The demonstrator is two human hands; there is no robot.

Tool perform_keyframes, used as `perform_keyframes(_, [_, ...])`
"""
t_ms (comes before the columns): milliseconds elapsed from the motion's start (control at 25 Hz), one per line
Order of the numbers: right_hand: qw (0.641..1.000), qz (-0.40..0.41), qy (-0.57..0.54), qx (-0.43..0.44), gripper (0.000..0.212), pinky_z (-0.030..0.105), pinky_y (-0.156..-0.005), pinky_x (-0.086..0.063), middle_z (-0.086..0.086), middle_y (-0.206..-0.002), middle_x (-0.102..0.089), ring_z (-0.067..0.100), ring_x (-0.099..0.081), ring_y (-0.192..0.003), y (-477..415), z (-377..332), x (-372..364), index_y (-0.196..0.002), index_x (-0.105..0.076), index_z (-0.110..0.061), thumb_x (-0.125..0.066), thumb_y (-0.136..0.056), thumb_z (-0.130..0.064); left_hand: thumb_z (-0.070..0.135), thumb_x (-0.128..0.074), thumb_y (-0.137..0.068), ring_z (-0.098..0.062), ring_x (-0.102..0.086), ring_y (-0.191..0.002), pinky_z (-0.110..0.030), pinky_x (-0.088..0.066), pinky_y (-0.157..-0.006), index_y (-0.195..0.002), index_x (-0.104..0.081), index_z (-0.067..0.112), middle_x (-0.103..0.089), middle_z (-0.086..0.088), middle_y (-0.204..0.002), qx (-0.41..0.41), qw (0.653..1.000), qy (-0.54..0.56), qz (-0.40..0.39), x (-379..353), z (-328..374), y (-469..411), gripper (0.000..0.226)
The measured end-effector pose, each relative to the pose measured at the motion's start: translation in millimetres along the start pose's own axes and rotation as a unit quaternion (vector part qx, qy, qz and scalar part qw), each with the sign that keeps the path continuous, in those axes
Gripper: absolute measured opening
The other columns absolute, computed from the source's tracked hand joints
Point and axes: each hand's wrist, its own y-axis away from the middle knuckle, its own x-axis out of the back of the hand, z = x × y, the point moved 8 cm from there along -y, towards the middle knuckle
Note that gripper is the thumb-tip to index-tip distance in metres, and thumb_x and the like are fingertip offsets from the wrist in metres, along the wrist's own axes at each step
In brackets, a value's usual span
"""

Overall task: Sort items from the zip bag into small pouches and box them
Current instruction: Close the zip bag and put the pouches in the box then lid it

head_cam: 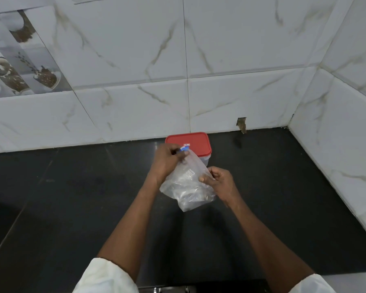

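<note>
I hold a clear plastic zip bag (187,185) above the black counter (72,197), tilted, with small dark and pale items bunched in its lower part. My left hand (167,160) pinches the bag's top corner at a blue slider. My right hand (217,179) grips the other end of the top edge. Behind the bag stands a clear box with a red lid (188,143), closed, close to the wall.
White marble-look tiles cover the back wall (220,92) and the right side wall (347,134), which meet in a corner at the counter's far right. A small hole (242,123) shows in the back wall near the counter.
</note>
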Motion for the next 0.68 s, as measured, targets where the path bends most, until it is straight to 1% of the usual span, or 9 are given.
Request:
perform_keyframes(80, [1.0, -0.009, -0.024, -0.007, 0.008, 0.036, -0.07, -0.057, 0.013, -0.084, -0.074, 0.021, -0.07, -0.075, 6, 6, 7, -0.091, -0.073, -0.005, -0.074, -0.084, -0.008, 0.02, -0.074, -0.09, -0.013, -0.061, -0.063, -0.031, -0.049, -0.068, -0.075, -0.075, 0.009, -0.072, -0.012, -0.069, 0.029, 0.996, 0.081, 0.03, 11, -12, -3, 0.019])
perform_keyframes(200, [0.998, 0.018, -0.043, -0.03, 0.007, 0.031, -0.067, -0.055, 0.009, -0.079, -0.074, 0.016, -0.069, -0.071, 13, 24, 14, -0.089, -0.075, -0.005, -0.069, -0.087, -0.002, 0.024, -0.072, -0.093, -0.013, -0.066, -0.07, -0.031, -0.054, -0.072, -0.103, -0.076, 0.009, -0.075, -0.008, -0.083, 0.042, 0.991, 0.125, 0.018, 14, -17, -6, 0.019])
perform_keyframes(280, [0.996, 0.048, -0.06, -0.032, 0.005, 0.032, -0.067, -0.054, 0.013, -0.078, -0.073, 0.018, -0.067, -0.07, 15, 32, 18, -0.086, -0.074, -0.004, -0.069, -0.088, -0.004, 0.043, -0.078, -0.084, -0.012, -0.068, -0.077, -0.028, -0.055, -0.074, -0.117, -0.069, 0.012, -0.075, -0.002, -0.096, 0.084, 0.989, 0.103, -0.063, 9, -24, -7, 0.046])
perform_keyframes(360, [0.994, 0.073, -0.073, -0.036, 0.005, 0.034, -0.068, -0.055, 0.017, -0.08, -0.073, 0.021, -0.067, -0.071, 14, 33, 22, -0.086, -0.074, -0.002, -0.07, -0.088, -0.005, 0.054, -0.085, -0.064, -0.015, -0.07, -0.088, -0.031, -0.057, -0.081, -0.113, -0.07, 0.015, -0.075, -0.005, -0.105, 0.102, 0.979, 0.025, -0.177, 4, -38, -1, 0.064])
perform_keyframes(440, [0.993, 0.083, -0.081, -0.036, 0.005, 0.035, -0.067, -0.057, 0.018, -0.081, -0.074, 0.023, -0.068, -0.071, 12, 32, 25, -0.087, -0.073, -0.002, -0.07, -0.087, -0.006, 0.036, -0.09, -0.059, -0.017, -0.072, -0.088, -0.033, -0.058, -0.083, -0.106, -0.071, 0.015, -0.076, -0.006, -0.102, 0.079, 0.963, -0.012, -0.256, -1, -50, 9, 0.055])
perform_keyframes(480, [0.993, 0.083, -0.08, -0.039, 0.005, 0.035, -0.067, -0.057, 0.017, -0.08, -0.074, 0.023, -0.069, -0.071, 11, 31, 26, -0.086, -0.073, -0.002, -0.07, -0.087, -0.006, 0.026, -0.087, -0.061, -0.016, -0.071, -0.085, -0.033, -0.059, -0.083, -0.102, -0.072, 0.015, -0.076, -0.006, -0.098, 0.065, 0.965, -0.023, -0.251, 0, -53, 9, 0.046])
perform_keyframes(560, [0.992, 0.088, -0.077, -0.05, 0.005, 0.032, -0.064, -0.055, 0.013, -0.076, -0.074, 0.02, -0.068, -0.067, 10, 34, 28, -0.084, -0.072, -0.002, -0.07, -0.087, -0.005, 0.009, -0.076, -0.072, -0.016, -0.067, -0.077, -0.03, -0.057, -0.077, -0.091, -0.075, 0.015, -0.076, -0.003, -0.085, 0.06, 0.982, -0.018, -0.176, 12, -57, 4, 0.02])
perform_keyframes(600, [0.99, 0.102, -0.08, -0.057, 0.006, 0.031, -0.062, -0.054, 0.01, -0.073, -0.073, 0.017, -0.067, -0.065, 9, 36, 32, -0.082, -0.072, -0.002, -0.07, -0.087, -0.005, 0.002, -0.071, -0.08, -0.015, -0.065, -0.074, -0.026, -0.056, -0.071, -0.087, -0.075, 0.015, -0.075, -0.001, -0.081, 0.069, 0.988, -0.001, -0.141, 19, -57, 4, 0.016])
perform_keyframes(680, [0.983, 0.136, -0.105, -0.071, 0.007, 0.032, -0.063, -0.053, 0.007, -0.071, -0.071, 0.017, -0.065, -0.064, 9, 40, 38, -0.081, -0.072, -0.003, -0.07, -0.087, -0.005, 0.007, -0.07, -0.09, -0.015, -0.065, -0.073, -0.024, -0.055, -0.064, -0.093, -0.076, 0.015, -0.075, -0.002, -0.084, 0.11, 0.983, 0.05, -0.141, 27, -66, 6, 0.01])
